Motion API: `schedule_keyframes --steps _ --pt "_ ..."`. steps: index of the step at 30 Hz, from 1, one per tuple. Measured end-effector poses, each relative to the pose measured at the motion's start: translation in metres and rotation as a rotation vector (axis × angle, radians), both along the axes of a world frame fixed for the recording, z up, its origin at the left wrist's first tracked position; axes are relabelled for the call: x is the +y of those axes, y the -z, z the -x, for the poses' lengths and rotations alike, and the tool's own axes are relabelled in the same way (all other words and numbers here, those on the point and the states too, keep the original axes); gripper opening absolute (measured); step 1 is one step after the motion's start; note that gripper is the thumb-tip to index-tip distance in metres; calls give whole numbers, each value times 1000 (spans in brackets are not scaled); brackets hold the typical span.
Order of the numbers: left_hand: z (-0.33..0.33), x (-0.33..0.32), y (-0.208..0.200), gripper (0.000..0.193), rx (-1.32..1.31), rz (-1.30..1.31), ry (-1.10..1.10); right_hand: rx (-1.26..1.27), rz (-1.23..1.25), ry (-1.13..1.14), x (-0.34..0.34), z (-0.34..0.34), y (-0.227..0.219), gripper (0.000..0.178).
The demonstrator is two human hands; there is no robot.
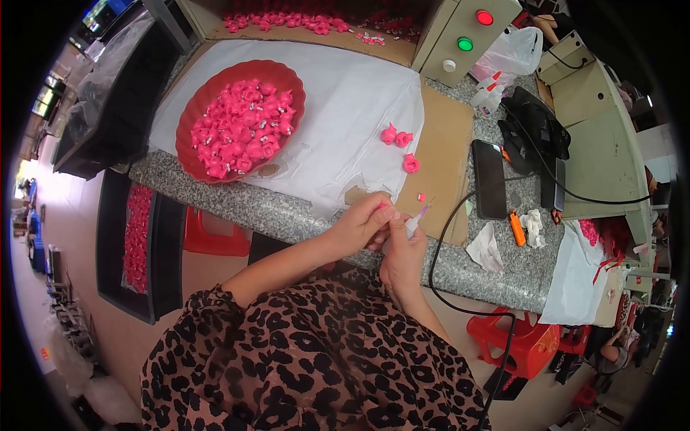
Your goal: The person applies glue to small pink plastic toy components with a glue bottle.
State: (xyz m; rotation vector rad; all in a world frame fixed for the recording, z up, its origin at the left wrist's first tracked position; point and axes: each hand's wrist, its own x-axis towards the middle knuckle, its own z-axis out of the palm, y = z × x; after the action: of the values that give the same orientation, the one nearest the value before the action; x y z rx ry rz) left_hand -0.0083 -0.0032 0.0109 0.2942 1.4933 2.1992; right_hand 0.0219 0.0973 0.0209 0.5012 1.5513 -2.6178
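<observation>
My left hand [359, 224] is closed, its fingertips pinching a small pink piece that is mostly hidden by the fingers. Touching it, my right hand [405, 260] grips a small white squeeze bottle [412, 227] with a thin purplish nozzle pointing up and to the right. Beyond the nozzle lies a tiny pink part [421, 197] on brown cardboard [447, 154]. Several pink moulded figures [397, 136] sit farther back near the white paper's right side. A red scalloped bowl [188, 147] at the left is heaped with similar pink figures [244, 126].
A lit box [453, 47] with pink pieces inside stands at the back. To the right are a phone [490, 179], an orange lighter [517, 228], crumpled tissue [487, 248], white bottles [489, 95] and a black cable [433, 262] crossing the granite edge. Red stools [512, 341] stand below.
</observation>
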Motion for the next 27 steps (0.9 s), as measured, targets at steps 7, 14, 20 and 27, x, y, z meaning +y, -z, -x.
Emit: schedule_keyframes --steps 7,14,20,27 --pt "13 -19 1 33 -629 -452 187 -54 107 -35 12 3 -9 22" --pt "12 -18 7 28 -921 -806 299 -60 112 -12 15 3 -7 15" --pt "12 -17 9 28 -892 -844 370 -57 125 -23 15 2 -6 14" --pt "15 -44 -20 24 -201 -49 -196 -102 28 -36 23 0 -8 16"
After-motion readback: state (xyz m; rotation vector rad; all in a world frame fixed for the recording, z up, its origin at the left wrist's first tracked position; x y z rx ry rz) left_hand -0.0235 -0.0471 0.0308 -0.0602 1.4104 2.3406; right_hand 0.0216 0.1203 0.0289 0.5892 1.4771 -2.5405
